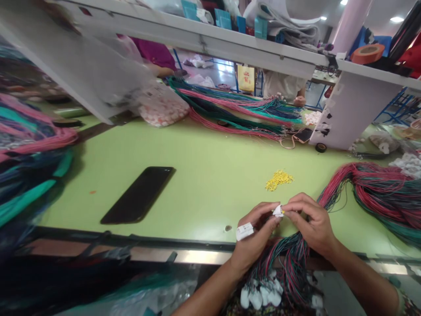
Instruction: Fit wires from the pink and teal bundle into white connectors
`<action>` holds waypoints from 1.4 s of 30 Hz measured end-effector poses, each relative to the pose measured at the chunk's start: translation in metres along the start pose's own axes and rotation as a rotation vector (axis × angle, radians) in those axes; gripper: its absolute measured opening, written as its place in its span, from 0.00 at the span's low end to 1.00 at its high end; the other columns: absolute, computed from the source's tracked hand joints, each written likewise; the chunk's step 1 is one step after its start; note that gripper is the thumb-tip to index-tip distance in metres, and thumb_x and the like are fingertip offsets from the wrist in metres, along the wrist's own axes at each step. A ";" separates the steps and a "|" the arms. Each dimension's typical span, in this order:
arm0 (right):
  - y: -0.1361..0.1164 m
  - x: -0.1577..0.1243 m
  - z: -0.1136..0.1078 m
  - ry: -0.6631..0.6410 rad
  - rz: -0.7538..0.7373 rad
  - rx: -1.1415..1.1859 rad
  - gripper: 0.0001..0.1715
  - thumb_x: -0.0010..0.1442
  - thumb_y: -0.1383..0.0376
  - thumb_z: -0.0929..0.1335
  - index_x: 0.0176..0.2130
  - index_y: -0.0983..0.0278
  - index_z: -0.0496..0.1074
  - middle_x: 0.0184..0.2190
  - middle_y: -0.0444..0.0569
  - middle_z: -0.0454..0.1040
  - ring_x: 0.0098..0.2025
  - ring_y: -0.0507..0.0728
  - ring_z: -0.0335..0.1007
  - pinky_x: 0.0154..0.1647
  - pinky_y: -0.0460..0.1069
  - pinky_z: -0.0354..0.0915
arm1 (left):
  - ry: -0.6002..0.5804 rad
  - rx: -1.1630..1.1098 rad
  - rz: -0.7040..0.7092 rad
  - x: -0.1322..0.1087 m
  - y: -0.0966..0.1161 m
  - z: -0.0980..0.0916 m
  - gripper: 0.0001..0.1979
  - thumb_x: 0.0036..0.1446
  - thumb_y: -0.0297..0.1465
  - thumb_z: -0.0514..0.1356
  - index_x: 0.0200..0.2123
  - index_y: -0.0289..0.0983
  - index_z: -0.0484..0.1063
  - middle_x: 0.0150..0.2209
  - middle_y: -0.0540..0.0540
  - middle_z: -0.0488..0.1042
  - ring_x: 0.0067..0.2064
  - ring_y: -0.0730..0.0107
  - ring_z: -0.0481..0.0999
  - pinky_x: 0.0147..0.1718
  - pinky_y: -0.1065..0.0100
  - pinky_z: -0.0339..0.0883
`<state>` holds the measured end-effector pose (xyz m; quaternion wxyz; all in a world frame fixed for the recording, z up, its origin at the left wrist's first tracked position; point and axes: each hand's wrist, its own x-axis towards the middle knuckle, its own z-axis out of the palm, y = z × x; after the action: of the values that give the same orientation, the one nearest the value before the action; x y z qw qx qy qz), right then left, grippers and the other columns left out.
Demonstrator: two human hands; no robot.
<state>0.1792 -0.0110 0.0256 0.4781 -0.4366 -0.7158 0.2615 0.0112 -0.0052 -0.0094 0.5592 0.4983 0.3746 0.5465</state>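
Note:
Thumb and fingertips of my left hand (250, 245) pinch a small white connector (278, 211) above the front edge of the green table. A second white connector (244, 231) rests against the base of that hand's fingers. My right hand (315, 226) is closed at the right side of the pinched connector, where a bit of yellow shows at the fingertips. Behind the hands lies a pile of tiny yellow pieces (279, 180). Below them, a bundle of red, green and dark wires (291, 263) hangs over the edge, with several white connectors (261, 296) at its lower ends.
A black phone (140, 195) lies to the left on the green tabletop (204, 175). Wire bundles (381, 193) lie at right, more at far left and back. A bag of small white parts (164, 107) sits under the white shelf (230, 41). Two people are partly visible beyond.

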 end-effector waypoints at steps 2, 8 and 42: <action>0.001 0.001 0.001 0.007 0.058 0.069 0.07 0.63 0.66 0.69 0.40 0.56 0.79 0.34 0.46 0.74 0.37 0.53 0.71 0.37 0.49 0.70 | 0.000 0.008 0.015 0.000 -0.001 0.000 0.11 0.53 0.28 0.67 0.41 0.44 0.81 0.38 0.45 0.79 0.36 0.64 0.76 0.37 0.60 0.72; 0.004 0.001 0.006 0.018 0.269 0.284 0.05 0.59 0.62 0.72 0.38 0.59 0.77 0.34 0.46 0.75 0.37 0.53 0.72 0.39 0.48 0.71 | -0.010 0.027 0.056 -0.001 0.001 0.001 0.11 0.56 0.28 0.65 0.42 0.45 0.81 0.40 0.44 0.80 0.40 0.61 0.78 0.41 0.58 0.72; -0.027 -0.010 0.023 -0.166 -0.052 0.009 0.11 0.63 0.66 0.70 0.47 0.58 0.73 0.37 0.46 0.77 0.35 0.52 0.73 0.36 0.47 0.70 | -0.211 0.092 -0.096 0.036 -0.014 0.009 0.12 0.60 0.38 0.58 0.40 0.36 0.72 0.23 0.52 0.70 0.23 0.73 0.64 0.24 0.70 0.58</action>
<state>0.1494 -0.0318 0.0327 0.4256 -0.3924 -0.7631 0.2874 0.0280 0.0298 -0.0165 0.5979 0.5596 0.3617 0.4457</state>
